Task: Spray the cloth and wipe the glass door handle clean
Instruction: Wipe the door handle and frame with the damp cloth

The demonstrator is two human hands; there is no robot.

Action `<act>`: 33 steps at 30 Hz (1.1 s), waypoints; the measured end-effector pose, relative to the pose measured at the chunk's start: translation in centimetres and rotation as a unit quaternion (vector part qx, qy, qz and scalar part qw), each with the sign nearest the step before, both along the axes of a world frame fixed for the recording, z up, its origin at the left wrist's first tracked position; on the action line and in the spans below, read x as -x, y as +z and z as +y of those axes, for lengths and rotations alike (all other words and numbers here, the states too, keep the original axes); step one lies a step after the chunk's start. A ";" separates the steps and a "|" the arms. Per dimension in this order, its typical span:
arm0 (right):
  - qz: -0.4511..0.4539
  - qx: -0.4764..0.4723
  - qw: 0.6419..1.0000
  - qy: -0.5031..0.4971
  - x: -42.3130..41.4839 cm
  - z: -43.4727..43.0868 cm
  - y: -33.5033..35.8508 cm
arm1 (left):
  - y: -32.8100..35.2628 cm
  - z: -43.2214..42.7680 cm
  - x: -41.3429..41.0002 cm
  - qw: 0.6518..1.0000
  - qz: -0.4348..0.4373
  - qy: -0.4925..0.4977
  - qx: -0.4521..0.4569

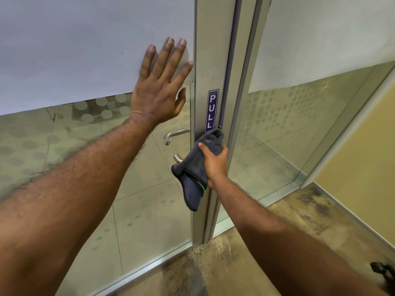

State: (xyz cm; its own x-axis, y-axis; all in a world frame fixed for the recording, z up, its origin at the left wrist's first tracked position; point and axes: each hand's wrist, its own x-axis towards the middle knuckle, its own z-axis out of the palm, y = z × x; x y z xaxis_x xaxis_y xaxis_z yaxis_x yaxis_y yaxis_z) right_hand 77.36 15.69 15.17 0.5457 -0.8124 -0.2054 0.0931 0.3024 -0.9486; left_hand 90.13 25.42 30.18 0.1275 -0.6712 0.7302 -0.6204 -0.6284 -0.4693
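My right hand [214, 162] grips a dark grey cloth [192, 180] and presses it around the near door handle [177, 158], of which only the curved metal end shows left of the cloth. A second metal handle [174, 134] is visible through the glass on the far side. My left hand [162, 84] lies flat, fingers spread, on the frosted glass door [85, 50] above the handle. No spray bottle is in view.
A blue PULL sign [212, 111] sits on the aluminium door frame [210, 50] just above the cloth. A fixed glass panel [299, 103] stands to the right, with a yellow wall [363, 146] beyond it. A dark object [382, 272] lies on the mottled floor at bottom right.
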 end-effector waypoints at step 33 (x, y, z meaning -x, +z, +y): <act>0.076 0.076 0.984 0.141 10.0 1.6 -7.9 | -10.6 3.5 5.2 0.962 0.204 -0.179 -0.005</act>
